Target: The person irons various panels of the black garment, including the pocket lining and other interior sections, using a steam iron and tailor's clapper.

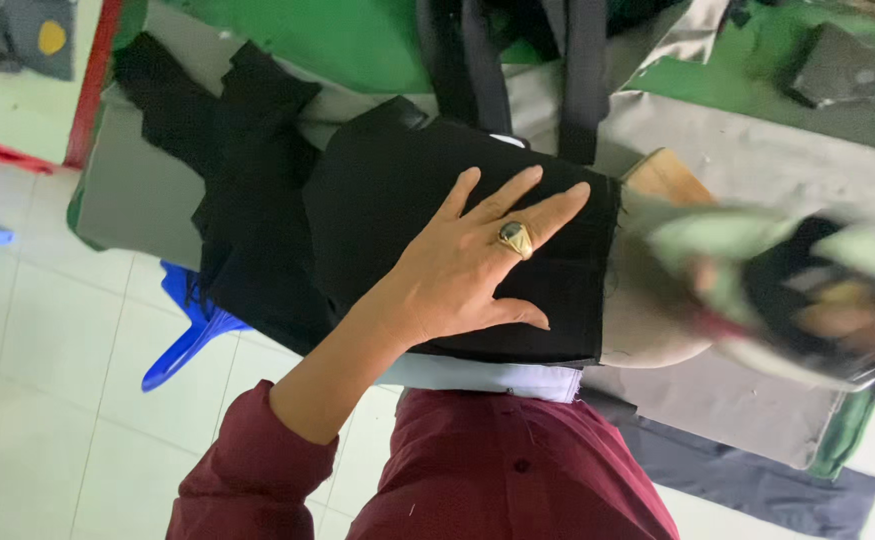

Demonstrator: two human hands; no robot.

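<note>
My left hand, with a gold ring on one finger, lies flat with fingers spread on a piece of black fabric. The fabric rests on a padded grey-covered board. At the right edge my right hand is blurred by motion and grips a pale green and black object, possibly an iron, just right of the black fabric. A wooden piece shows beside the fabric's edge.
More black cloth is heaped to the left, and black straps hang across the top. A blue plastic stool stands on the tiled floor below left. Green surface lies beyond. Grey cloth hangs lower right.
</note>
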